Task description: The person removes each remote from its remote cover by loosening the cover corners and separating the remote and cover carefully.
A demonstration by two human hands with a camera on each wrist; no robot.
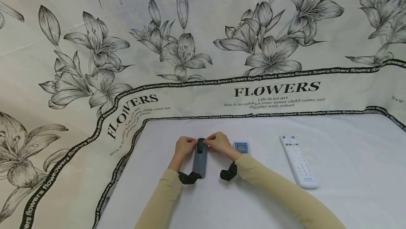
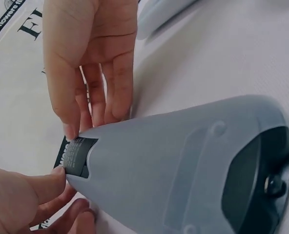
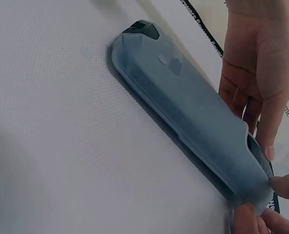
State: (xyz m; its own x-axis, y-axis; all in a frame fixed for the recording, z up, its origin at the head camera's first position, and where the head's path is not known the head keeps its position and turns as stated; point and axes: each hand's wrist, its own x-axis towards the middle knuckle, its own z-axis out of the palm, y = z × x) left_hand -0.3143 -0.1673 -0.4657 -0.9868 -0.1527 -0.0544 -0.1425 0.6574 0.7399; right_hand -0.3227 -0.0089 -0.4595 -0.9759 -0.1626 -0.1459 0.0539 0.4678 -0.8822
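Observation:
A dark remote control lies on the white cloth inside a translucent blue-grey silicone cover. Its dark far end with small print shows through the cover's opening, and at its near end a small bulb is visible in the left wrist view. My left hand pinches the cover's far end at the left edge. Opposite it, my right hand pinches the right edge of the same end. In the left wrist view both thumbs press beside the opening. Some fingertips are hidden under the cover.
Just right of my right hand lies a small white remote with a display, partly covered by that wrist. Farther right is a long white remote. A flower-printed cloth rises behind the table. Black wrist mounts hang below both wrists.

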